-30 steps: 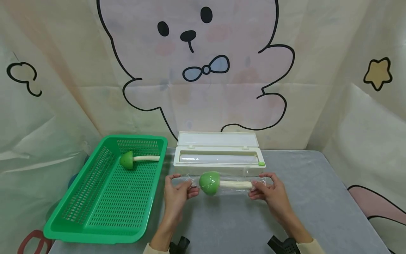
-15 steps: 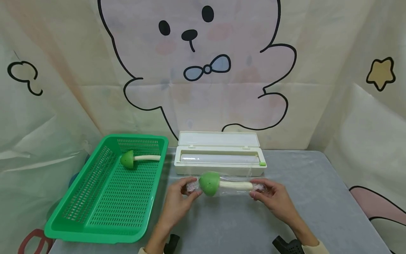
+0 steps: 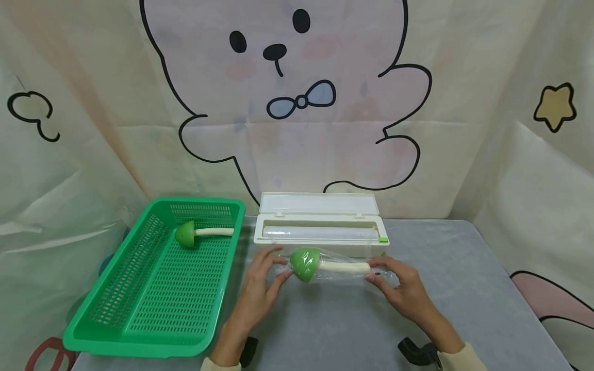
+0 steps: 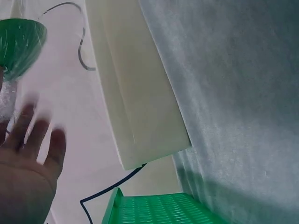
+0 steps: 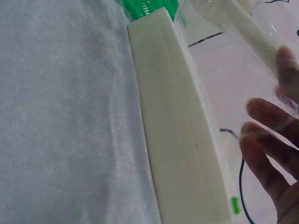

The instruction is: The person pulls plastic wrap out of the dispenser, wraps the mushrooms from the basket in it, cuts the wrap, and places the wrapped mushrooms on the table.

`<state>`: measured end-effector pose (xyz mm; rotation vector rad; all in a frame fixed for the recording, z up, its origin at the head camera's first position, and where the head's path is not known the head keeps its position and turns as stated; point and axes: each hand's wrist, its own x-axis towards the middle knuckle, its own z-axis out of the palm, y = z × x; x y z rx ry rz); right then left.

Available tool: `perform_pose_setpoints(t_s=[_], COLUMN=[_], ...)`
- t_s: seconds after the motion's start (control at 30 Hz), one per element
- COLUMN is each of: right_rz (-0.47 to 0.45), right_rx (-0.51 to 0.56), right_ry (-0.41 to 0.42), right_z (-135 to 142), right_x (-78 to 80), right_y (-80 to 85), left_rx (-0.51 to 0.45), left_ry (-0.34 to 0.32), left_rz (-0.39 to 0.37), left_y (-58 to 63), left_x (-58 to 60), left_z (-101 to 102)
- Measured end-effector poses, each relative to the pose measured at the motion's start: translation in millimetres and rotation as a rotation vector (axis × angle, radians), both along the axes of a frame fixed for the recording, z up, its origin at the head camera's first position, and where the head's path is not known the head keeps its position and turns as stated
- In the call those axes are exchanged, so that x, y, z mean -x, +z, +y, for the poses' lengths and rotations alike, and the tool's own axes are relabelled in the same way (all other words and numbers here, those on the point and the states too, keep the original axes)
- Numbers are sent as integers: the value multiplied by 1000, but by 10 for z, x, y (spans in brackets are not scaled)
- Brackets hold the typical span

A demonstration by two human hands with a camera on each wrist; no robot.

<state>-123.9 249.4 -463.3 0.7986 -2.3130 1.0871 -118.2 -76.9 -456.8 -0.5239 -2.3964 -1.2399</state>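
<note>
A toy mushroom (image 3: 305, 264) with a green cap and a long white stem is held in the air, wrapped in clear cling film. My left hand (image 3: 257, 291) pinches the film's end beside the cap between thumb and index finger. In the left wrist view the film there is bunched, and the other fingers (image 4: 57, 147) are spread. Over at the stem's tip, my right hand (image 3: 405, 289) pinches the opposite film end with thumb and fingertips. The right wrist view shows the pale stem (image 5: 254, 35) inside loose film.
Right behind the hands stands a white cling film dispenser (image 3: 320, 251), its lid up and a film roll inside. A green basket (image 3: 199, 337) at the left holds a second green-capped mushroom (image 3: 186, 234). Grey cloth (image 3: 334, 330) covers the table.
The hands have shifted their fingers on the film ends, bunching them. The mushroom's cap end has risen slightly, and the left hand's outer fingers have spread upward.
</note>
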Motion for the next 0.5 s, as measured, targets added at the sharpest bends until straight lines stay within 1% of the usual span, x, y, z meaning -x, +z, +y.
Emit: perform_pose_setpoints(t_s=[0.07,0.13,0.23,0.3,0.37,0.5], right_rz=[-5,-2,3,-17,-66,-235], right_rx=[6,32,80,104,111,99], right_ry=[-29,-44,-58,-73,-103,-169], right_z=[-2,-8,-34,-63,-101,-163], right_x=[6,22,61,89,109,131], right_y=[-19,-53,-123,-172,-212,-268], left_rx=[-9,-6,20,24,17,-21], left_ry=[-4,23,107,161,211,294], left_rz=[-9,-16,-12,-18,-32,-104], left_y=[-14,-43,-117,-181,-244,-339], left_x=[11,20,39,65,92,149], left_z=[1,7,32,58,87,144])
